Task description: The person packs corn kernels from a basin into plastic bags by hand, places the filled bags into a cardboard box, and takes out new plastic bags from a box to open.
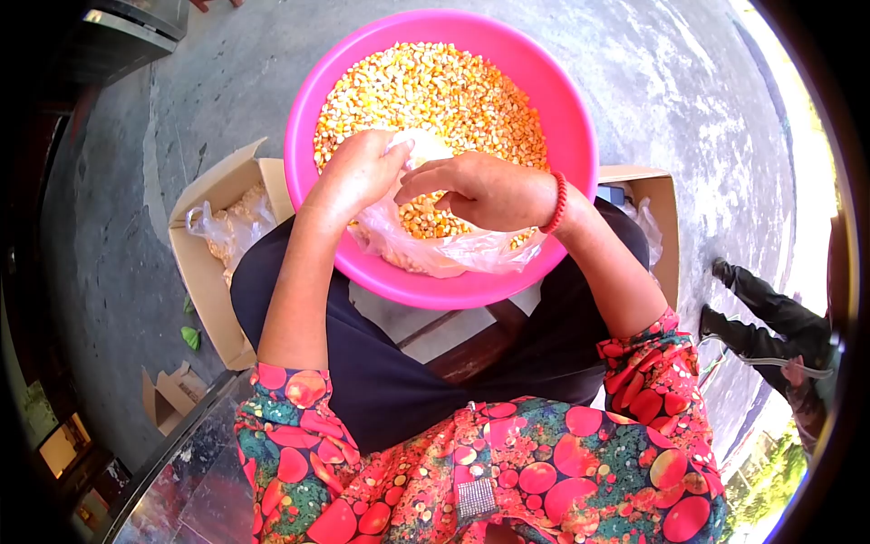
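A large pink basin (576, 109) rests over my lap, with loose yellow-orange corn kernels (453, 91) spread inside it. At its near side lies a clear plastic bag (471, 251) with kernels in it, its mouth open. My left hand (365, 170) is closed on the bag's edge, where something whitish shows by the fingertips. To its right, my right hand (480, 189), with a red bead bracelet at the wrist, hangs over the bag's opening. Its fingers are curled, and their tips are partly hidden, so what they hold cannot be made out.
An open cardboard box (201, 263) with a bag of kernels stands on the left. Another cardboard box (666, 236) with plastic bags is on the right. A smaller carton (163, 403) sits lower left. Another person (770, 317) is at the far right.
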Demonstrator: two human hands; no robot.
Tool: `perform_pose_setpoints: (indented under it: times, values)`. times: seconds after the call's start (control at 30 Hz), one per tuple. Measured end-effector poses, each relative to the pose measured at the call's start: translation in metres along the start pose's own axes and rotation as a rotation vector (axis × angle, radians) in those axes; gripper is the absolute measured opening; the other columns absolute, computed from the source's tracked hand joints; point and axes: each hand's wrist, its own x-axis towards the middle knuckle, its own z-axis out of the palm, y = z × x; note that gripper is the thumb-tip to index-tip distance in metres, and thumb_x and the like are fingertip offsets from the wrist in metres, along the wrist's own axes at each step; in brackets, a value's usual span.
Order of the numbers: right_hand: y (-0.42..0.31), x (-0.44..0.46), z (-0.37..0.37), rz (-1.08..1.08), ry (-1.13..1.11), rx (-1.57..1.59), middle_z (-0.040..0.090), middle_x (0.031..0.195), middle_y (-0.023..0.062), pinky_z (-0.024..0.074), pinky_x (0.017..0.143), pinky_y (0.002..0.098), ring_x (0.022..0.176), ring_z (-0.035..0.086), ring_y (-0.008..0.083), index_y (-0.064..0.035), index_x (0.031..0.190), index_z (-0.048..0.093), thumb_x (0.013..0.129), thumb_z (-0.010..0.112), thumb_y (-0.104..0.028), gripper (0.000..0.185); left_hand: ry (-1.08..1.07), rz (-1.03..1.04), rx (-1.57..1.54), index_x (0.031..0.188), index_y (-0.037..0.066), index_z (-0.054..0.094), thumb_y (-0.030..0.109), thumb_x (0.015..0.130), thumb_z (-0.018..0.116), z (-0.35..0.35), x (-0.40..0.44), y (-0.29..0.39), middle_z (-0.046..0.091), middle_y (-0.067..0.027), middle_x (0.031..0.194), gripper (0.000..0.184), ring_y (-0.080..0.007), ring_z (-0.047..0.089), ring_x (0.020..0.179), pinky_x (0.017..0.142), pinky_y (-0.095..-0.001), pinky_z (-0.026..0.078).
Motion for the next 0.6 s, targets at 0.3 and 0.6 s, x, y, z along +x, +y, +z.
perform_pose_setpoints:
  times: [0.3, 0.6]
  values:
    - [0.043, -0.005, -0.039, 0.201, 0.352, 0.624, 0.060, 0.093, 0.0041, 0.0486, 0.077, 0.0239, 0.084, 0.058, 0.0100, -0.0005, 0.101, 0.057, 0.076, 0.033, 0.010, 0.036, -0.196, 0.096, -0.055, 0.082, -0.003, 0.061, 0.027, 0.083, 0.053, 0.008, -0.011, 0.005, 0.060, -0.0222, 0.071, 0.030, -0.0312, 0.060, 0.066, 0.062, -0.0393, 0.045]
    - [0.117, 0.030, -0.002, 0.377, 0.297, -0.289, 0.064, 0.087, 0.0174, 0.0505, 0.067, 0.0373, 0.078, 0.063, 0.0271, -0.0036, 0.101, 0.062, 0.077, 0.050, -0.008, 0.028, -0.301, 0.118, 0.002, 0.085, -0.001, 0.061, 0.025, 0.082, 0.055, 0.011, -0.013, -0.003, 0.058, -0.0150, 0.065, 0.027, -0.0198, 0.056, 0.059, 0.056, -0.0360, 0.043]
